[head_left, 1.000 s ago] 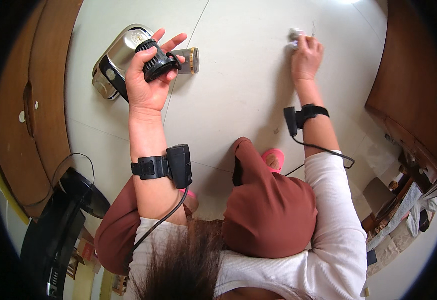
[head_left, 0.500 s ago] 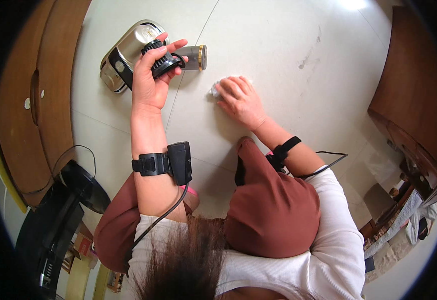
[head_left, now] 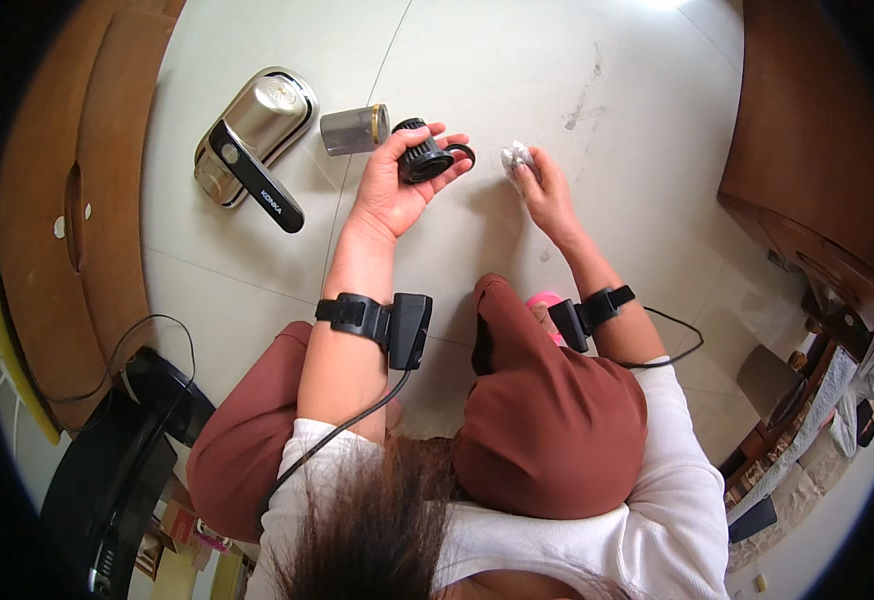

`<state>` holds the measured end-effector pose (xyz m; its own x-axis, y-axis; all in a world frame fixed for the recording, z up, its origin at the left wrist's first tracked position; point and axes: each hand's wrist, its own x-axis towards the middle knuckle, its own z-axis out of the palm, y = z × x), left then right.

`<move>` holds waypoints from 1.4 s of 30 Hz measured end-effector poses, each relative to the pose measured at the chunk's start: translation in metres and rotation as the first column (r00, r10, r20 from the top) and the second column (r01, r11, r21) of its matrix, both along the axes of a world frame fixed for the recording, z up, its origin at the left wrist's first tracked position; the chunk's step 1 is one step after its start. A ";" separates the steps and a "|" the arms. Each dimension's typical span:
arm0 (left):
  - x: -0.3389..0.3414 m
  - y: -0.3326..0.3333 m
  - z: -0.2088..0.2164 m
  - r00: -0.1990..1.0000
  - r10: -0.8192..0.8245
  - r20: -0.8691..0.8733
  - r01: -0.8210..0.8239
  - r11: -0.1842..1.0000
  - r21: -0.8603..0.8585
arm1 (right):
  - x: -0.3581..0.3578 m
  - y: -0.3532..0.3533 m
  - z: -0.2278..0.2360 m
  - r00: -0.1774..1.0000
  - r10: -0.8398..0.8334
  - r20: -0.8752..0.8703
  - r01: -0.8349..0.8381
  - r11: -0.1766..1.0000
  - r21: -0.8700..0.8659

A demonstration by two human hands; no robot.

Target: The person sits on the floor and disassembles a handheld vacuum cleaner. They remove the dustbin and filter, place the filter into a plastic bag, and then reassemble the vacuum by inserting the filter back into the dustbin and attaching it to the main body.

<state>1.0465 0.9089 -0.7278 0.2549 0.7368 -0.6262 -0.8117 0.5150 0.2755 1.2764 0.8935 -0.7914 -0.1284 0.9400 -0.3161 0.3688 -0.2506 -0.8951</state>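
Note:
My left hand (head_left: 395, 190) is closed around a black ribbed filter (head_left: 423, 162) with a ring-like loop at its right side. The filter is tipped so its round end faces up. A crumpled white tissue (head_left: 517, 158) is pinched between the thumb and fingers of my right hand (head_left: 549, 198), a short way right of the filter and apart from it. Left of my left hand, a clear dust cup (head_left: 345, 133) with a gold rim lies on its side on the floor. Beyond it rests a gold and black handheld vacuum cleaner (head_left: 257, 135), its black handle pointing toward me.
Pale tiles (head_left: 497, 60) make up the floor, with dark smudges at the far right. A brown wooden cabinet (head_left: 102, 190) stands on the left, another brown wooden piece (head_left: 797, 130) on the right. Black boxes with cables are strapped to both my forearms.
My left hand has moved right with the filter, away from the vacuum cleaner. My right hand has lifted the tissue off the floor and shifted right, turning its thumb side up.

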 end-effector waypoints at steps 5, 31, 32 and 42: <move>0.022 -0.004 -0.027 0.982 0.156 0.104 -0.132 0.969 -0.210 | 0.012 -0.004 0.009 0.978 -0.032 0.205 -0.023 0.965 0.262; 0.007 -0.014 -0.015 0.901 0.405 0.154 -0.323 0.866 -0.382 | -0.048 0.045 0.018 0.670 0.287 0.685 -0.346 0.937 -0.054; 0.008 -0.013 -0.015 0.900 0.411 0.147 -0.324 0.855 -0.406 | -0.045 0.043 0.016 0.697 0.252 0.671 -0.330 0.944 -0.011; 0.025 -0.016 -0.012 0.958 0.284 0.038 -0.252 0.900 -0.357 | -0.065 0.022 0.075 0.899 0.128 0.418 -0.215 0.962 0.168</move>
